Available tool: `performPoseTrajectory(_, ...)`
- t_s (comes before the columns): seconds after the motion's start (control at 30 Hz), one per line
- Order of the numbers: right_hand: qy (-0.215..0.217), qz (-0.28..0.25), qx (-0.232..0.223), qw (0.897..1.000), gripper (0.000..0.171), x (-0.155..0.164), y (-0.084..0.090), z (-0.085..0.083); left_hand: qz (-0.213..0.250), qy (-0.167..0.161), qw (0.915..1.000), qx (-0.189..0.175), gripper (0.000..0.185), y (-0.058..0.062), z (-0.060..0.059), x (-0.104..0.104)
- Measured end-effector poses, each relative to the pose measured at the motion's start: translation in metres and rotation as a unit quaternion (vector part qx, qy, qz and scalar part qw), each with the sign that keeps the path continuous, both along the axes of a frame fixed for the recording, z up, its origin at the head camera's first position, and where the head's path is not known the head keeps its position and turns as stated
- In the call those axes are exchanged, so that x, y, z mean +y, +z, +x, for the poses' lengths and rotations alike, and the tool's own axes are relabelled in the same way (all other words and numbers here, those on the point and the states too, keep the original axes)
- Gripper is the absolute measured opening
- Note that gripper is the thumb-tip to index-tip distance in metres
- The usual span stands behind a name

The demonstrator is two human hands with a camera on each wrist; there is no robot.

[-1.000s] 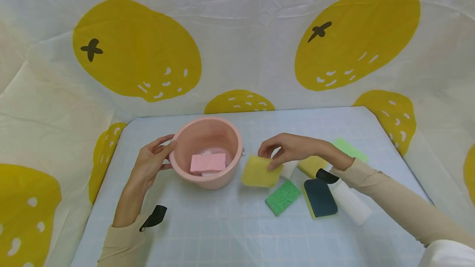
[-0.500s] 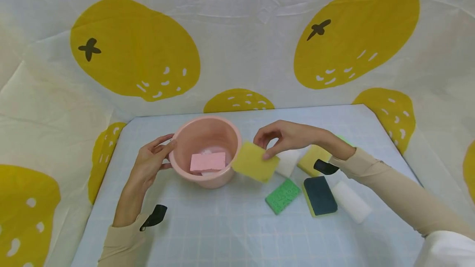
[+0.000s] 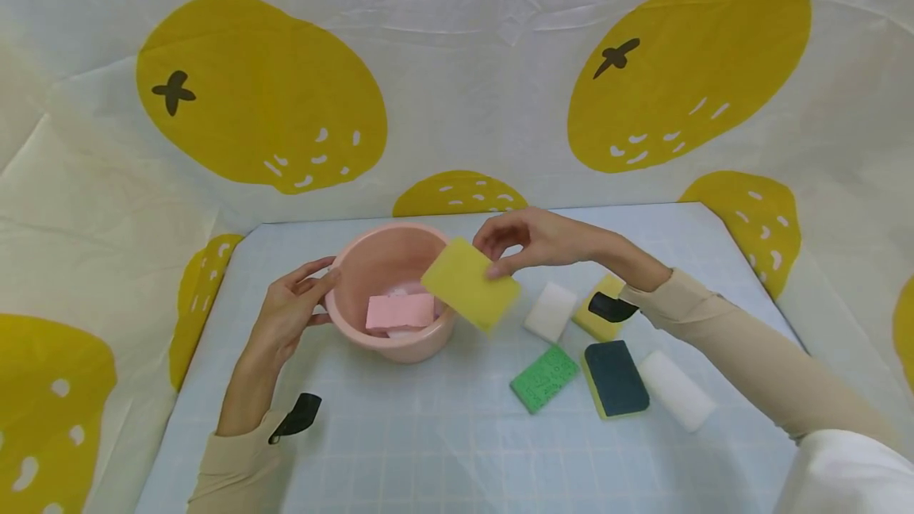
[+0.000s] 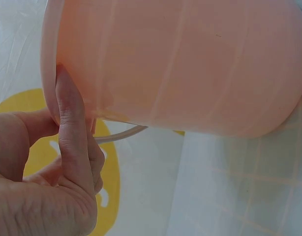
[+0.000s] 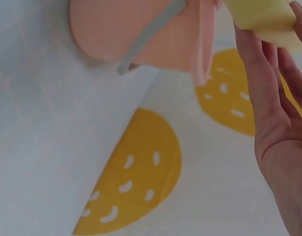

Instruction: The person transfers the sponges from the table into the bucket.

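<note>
You have a smooth, faintly glossy plastic pink bowl [image 3: 395,292] on a matt gridded mat [image 3: 443,435]. The yellow sponge [image 3: 470,284] looks soft, porous and matt; the green sponge [image 3: 544,377] is coarser, and the dark scouring pad [image 3: 616,377] looks rough. Behind them, the printed backdrop [image 3: 457,86] is thin, creased sheeting.

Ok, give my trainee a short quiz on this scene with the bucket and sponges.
1. True or false: the left hand rests against the rim of the pink bucket.
2. What does the right hand pinch? A) green sponge B) yellow sponge C) white sponge
3. Fill in: a ____ sponge already lies inside the bucket.

Key
1. True; its fingers touch the rim and side wall.
2. B; the yellow sponge hangs tilted at the bucket's right rim. The green sponge and a white sponge lie on the table.
3. Pink; the pink sponge lies flat in the bucket.
</note>
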State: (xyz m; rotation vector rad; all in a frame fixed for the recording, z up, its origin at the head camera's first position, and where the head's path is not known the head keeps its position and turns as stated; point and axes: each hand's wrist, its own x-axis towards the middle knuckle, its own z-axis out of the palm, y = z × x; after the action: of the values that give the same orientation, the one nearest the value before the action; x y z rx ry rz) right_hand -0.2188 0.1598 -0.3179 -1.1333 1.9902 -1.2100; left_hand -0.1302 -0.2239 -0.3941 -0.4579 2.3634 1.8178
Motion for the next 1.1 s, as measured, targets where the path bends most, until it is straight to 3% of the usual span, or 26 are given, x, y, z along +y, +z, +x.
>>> performPoseTrajectory(0.57,-0.051,-0.023,0.01,0.998,0.032,-0.036,-0.002,-0.018,0.011,-0.006,0.9999,0.005,0.066,-0.002,0.0,-0.002)
performPoseTrajectory(1.1,-0.073,-0.035,0.058,0.995,0.029,-0.071,-0.014,-0.037,0.013,-0.009,0.9999,0.001,0.068,0.0,-0.001,-0.001)
